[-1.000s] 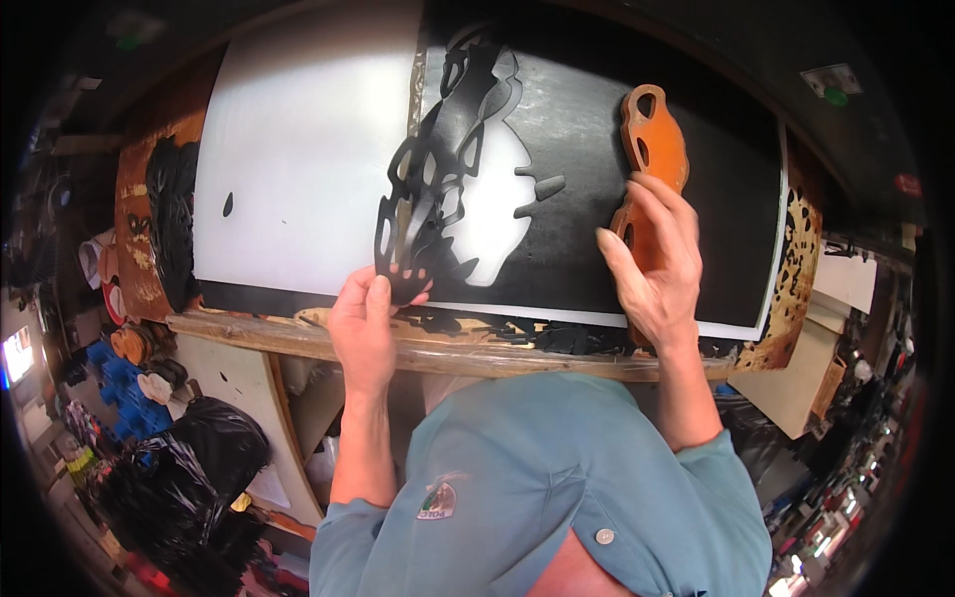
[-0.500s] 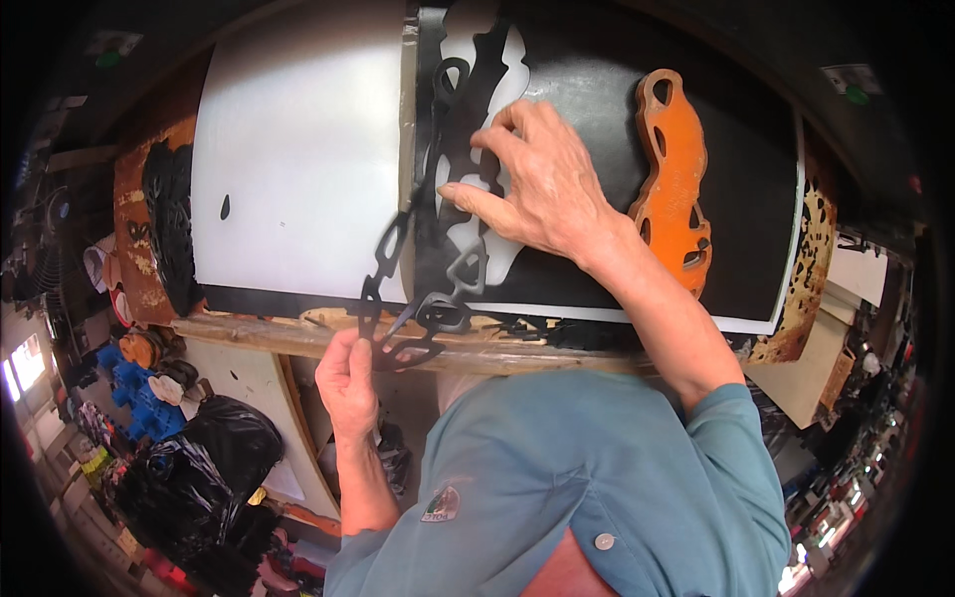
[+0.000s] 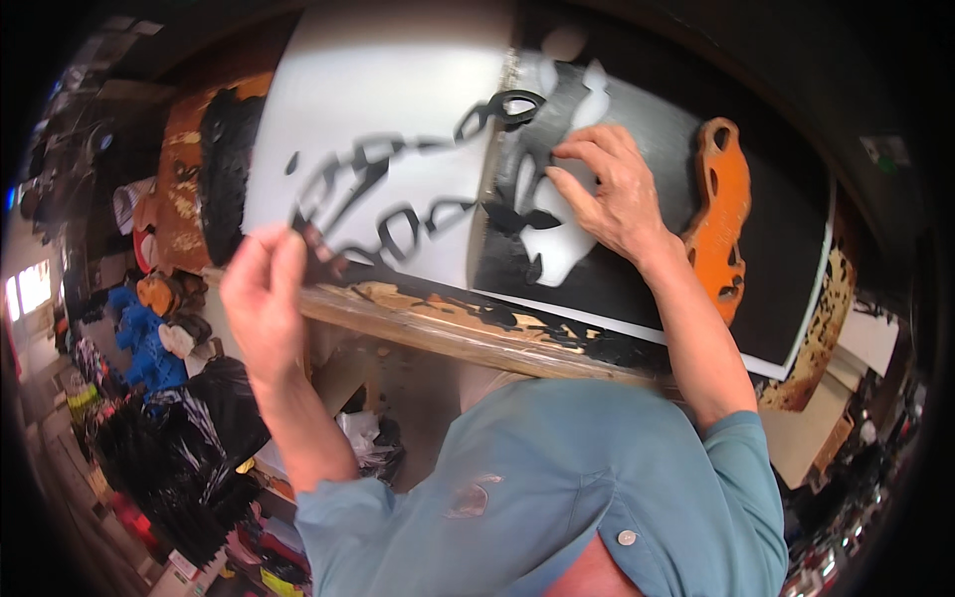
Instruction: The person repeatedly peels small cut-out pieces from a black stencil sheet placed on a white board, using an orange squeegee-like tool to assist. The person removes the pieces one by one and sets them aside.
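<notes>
Wooden bench (image 3: 448,343), front edge worn, dark scraps (image 3: 497,315) scattered along it. On the bench's left part, a white sheet (image 3: 398,60), bare but for a small black teardrop (image 3: 291,162). On its right part, a black sheet (image 3: 637,298) with pale cut-out openings and a white border below it; a couple of loose leaf-shaped bits (image 3: 537,221) lie about the openings.

Black strip (image 3: 360,191), a chain of open loops, blurred, stretches over the left half of the bench, from near its front edge up to the seam between the two sheets. Left hand (image 3: 267,289), at the bench's front left, pinches the strip's near end between thumb and fingers. Right hand (image 3: 617,194), over the bench's right half: thumb and forefinger slightly spread above the openings; cannot tell whether they touch the black sheet.

Orange block (image 3: 726,214), wavy and holed, lies on the bench's right part.

Bench's left end: dark heap of scraps (image 3: 229,149) on a rust-coloured panel (image 3: 179,169). Right end: speckled board (image 3: 821,328). Floor left of the bench: black plastic bag (image 3: 189,428), blue lumpy item (image 3: 139,343); bright window (image 3: 30,291) farther off. Right of the bench, blurred clutter.
</notes>
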A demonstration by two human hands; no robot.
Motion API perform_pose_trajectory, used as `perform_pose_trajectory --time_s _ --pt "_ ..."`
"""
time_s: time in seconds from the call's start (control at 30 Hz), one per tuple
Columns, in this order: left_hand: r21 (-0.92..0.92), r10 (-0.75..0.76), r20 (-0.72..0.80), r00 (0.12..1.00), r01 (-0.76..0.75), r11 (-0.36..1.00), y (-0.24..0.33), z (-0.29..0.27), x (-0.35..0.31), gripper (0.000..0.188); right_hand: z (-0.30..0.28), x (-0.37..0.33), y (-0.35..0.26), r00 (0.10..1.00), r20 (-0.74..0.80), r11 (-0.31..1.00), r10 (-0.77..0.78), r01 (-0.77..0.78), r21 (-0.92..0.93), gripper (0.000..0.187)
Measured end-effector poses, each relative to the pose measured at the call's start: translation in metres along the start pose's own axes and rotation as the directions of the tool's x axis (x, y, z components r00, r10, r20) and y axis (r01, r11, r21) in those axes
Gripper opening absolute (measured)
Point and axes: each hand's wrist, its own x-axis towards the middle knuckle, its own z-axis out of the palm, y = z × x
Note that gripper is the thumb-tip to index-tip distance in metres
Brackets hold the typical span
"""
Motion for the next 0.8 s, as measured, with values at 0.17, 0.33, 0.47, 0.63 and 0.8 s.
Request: perform_pose_trajectory --time_s 0.17,0.33,0.47,0.63,0.8 --pt "0.092 0.264 0.027 0.964 -0.266 0.96 0.054 -0.062 0.102 0.026 -0.003 0.0 -0.005 1.0 -0.012 0.999 0.027 -0.026 0.03 0.016" --pt "-0.139 0.331 -0.105 0.938 -0.343 0.929 0.029 -0.137 0.17 0.022 -0.005 0.003 -0.009 0.998 0.019 0.998 0.063 -0.063 0.031 0.014" --pt "-0.032 0.028 -0.388 0.921 -0.044 0.999 -0.064 -0.189 0.164 0.021 -0.006 0.004 -0.008 0.998 0.009 0.998 0.056 -0.056 0.041 0.013" --pt "-0.235 -0.404 -0.574 0.712 0.329 0.915 -0.159 -0.229 0.111 0.022 -0.004 0.006 -0.008 0.996 0.012 0.992 0.094 -0.095 0.079 0.012" --pt "-0.06 -0.378 -0.601 0.705 0.431 0.9 -0.193 -0.266 0.101 0.03 -0.005 0.013 -0.013 0.999 0.023 0.994 0.05 -0.052 0.094 0.015"
